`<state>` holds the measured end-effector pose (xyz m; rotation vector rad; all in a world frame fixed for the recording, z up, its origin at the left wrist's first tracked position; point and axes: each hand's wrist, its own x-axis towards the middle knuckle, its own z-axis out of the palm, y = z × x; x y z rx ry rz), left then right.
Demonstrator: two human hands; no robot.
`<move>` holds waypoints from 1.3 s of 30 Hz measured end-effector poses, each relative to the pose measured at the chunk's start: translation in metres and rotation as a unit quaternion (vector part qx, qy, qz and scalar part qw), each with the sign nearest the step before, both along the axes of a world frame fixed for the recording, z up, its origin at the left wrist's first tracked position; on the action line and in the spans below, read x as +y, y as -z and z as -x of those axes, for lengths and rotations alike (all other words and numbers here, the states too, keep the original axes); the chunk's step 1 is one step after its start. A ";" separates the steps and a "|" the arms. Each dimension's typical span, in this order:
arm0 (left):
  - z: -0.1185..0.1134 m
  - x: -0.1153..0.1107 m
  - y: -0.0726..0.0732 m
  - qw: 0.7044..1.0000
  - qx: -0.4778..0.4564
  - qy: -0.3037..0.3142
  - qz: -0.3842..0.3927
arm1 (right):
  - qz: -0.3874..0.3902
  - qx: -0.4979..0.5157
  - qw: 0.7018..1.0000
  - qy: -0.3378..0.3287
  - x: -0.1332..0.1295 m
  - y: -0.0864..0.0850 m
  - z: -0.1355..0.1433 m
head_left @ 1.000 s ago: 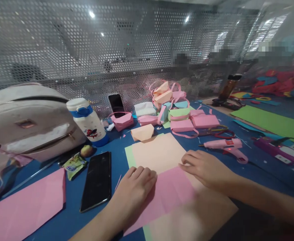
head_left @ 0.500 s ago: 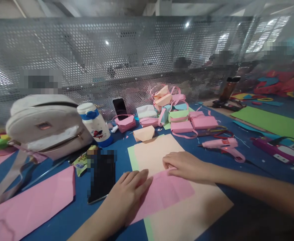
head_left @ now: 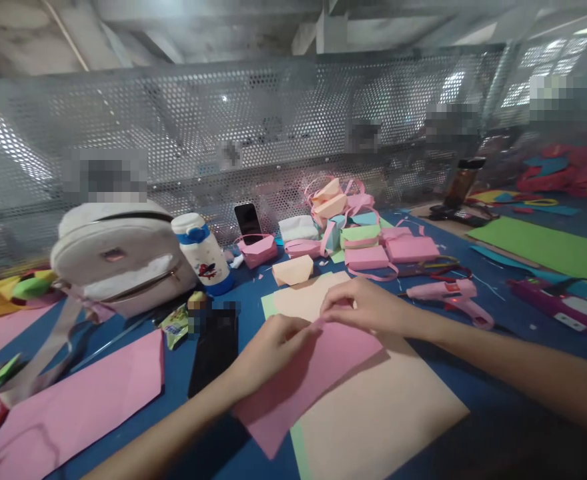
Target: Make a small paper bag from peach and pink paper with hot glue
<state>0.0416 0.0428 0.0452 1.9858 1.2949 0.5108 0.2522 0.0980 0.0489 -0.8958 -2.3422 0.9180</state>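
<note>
A pink paper sheet point(head_left: 313, 373) is lifted off the peach sheet point(head_left: 388, 413) that lies under it on the blue table. My left hand point(head_left: 268, 347) pinches the pink sheet's upper left edge. My right hand point(head_left: 368, 307) grips its top corner, fingertips almost touching the left hand. A green sheet point(head_left: 269, 305) peeks out beneath the peach one.
A black phone point(head_left: 216, 347) lies left of my hands, by a snack packet point(head_left: 175, 325), a white bottle point(head_left: 202, 253) and a beige backpack point(head_left: 118, 257). Another pink sheet point(head_left: 78, 400) lies at front left. Folded paper boxes point(head_left: 368, 243), a pink glue gun point(head_left: 448, 297) and scissors point(head_left: 438, 267) sit beyond. A perforated metal screen point(head_left: 223, 133) backs the table.
Both hands went from pressing the pink sheet flat to pinching its top edge and lifting it. The camera tilted up.
</note>
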 end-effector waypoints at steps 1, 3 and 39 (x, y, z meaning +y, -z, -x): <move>-0.006 0.002 0.000 0.999 -0.038 -0.009 0.008 | 0.000 0.027 0.999 0.023 0.001 -0.004 -0.001; -0.014 0.002 0.000 0.996 -0.091 -0.017 0.004 | 0.015 0.086 0.995 0.057 0.002 -0.010 -0.005; 0.046 -0.046 0.036 0.950 -0.205 -0.227 0.060 | 0.092 0.017 0.994 0.056 0.020 -0.004 -0.042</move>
